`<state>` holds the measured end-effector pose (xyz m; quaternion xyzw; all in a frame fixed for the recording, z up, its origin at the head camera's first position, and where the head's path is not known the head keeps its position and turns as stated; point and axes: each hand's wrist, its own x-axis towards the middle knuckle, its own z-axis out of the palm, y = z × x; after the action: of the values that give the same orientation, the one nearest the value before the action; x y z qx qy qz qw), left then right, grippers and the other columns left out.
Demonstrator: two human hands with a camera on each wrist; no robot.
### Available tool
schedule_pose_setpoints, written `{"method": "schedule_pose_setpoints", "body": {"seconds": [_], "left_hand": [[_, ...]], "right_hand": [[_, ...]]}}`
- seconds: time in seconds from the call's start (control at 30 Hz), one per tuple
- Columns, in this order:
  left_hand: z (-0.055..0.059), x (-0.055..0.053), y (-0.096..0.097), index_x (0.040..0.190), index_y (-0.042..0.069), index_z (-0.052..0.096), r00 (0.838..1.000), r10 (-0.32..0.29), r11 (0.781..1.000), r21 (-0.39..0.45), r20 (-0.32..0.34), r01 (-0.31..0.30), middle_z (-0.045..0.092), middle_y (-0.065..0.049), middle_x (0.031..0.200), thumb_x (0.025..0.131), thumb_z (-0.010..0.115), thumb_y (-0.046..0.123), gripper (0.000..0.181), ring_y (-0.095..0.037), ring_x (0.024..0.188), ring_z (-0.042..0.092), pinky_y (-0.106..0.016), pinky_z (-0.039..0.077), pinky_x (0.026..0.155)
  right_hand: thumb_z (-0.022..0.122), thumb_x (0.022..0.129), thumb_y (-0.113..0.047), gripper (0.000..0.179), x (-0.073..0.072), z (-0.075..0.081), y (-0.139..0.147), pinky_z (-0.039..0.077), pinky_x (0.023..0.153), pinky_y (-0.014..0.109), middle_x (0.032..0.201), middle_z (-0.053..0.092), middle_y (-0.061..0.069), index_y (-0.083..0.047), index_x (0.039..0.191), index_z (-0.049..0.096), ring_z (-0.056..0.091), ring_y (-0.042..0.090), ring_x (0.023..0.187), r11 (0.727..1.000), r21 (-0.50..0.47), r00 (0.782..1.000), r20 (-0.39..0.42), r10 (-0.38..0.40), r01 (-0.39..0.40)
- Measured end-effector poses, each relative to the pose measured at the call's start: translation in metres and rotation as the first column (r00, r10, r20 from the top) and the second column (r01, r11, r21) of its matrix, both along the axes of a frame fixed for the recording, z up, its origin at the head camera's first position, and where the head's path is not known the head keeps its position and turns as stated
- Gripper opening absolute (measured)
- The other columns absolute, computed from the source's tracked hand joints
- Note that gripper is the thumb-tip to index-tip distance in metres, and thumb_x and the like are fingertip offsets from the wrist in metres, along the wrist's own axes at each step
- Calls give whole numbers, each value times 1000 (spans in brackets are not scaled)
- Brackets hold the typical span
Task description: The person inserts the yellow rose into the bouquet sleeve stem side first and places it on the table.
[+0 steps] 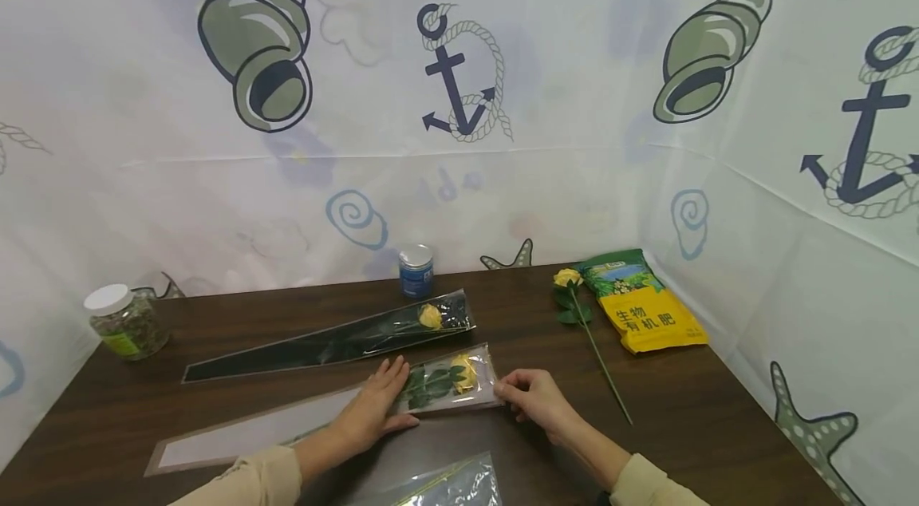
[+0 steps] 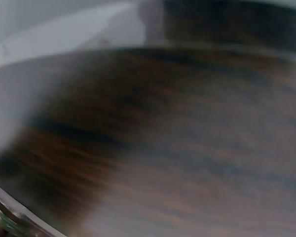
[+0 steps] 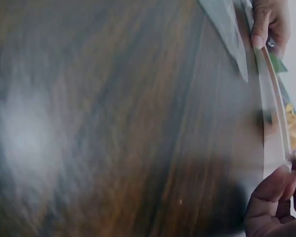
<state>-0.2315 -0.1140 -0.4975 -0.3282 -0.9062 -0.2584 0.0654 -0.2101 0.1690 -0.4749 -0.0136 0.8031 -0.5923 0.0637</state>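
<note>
While the left hand (image 1: 369,404) lies on the pale sleeve (image 1: 251,430) with its fingers out long, the right hand (image 1: 534,404) pinches the sleeve's right end. The left hand's thumb sticks out to the side, away from the fingers. The right hand's thumb and first finger are pressed close together, with a bit of the clear edge between them; its other fingers bend in.

This sleeve runs from the lower left of the frame up to the middle, and a yellow flower (image 1: 465,374) with green leaves shows through its right end, between the two hands. Just above it lies a black sleeve (image 1: 309,354) with one more yellow bloom (image 1: 431,318) in it. A clear sleeve (image 1: 459,484) lies at the bottom middle of the frame. Right of the right hand, a loose yellow flower (image 1: 569,279) lies on the brown table (image 1: 718,418), beside a green and yellow bag (image 1: 646,302).
</note>
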Motion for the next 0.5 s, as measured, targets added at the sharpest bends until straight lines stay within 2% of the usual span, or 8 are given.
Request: {"method": "schedule_pose_setpoints", "body": {"seconds": [0.2,0.37,0.5], "left_hand": [[-1,0,-7,131,-18,41,1000,2,1000,3,26,-2,35,-40,137,71,79,33,88,-58,126,30,-66,29,96],[-2,-2,-9,134,-16,38,998,20,1000,17,52,-21,32,-37,141,71,78,39,92,-54,131,26,-64,26,101],[-1,-3,-9,136,-13,38,996,64,998,-10,65,-64,32,-33,143,75,74,46,92,-51,133,24,-62,26,103]], "right_hand": [[63,89,-16,22,2,4,1,47,52,28,70,57,-1,5,84,64,51,11,59,991,89,995,-12,103,-101],[62,90,-16,21,0,6,2,49,52,28,74,60,3,5,86,62,55,10,60,990,87,994,0,111,-110],[61,91,-16,22,-3,6,2,50,52,27,74,59,1,6,88,61,56,10,60,993,59,995,-6,102,-101]]}}
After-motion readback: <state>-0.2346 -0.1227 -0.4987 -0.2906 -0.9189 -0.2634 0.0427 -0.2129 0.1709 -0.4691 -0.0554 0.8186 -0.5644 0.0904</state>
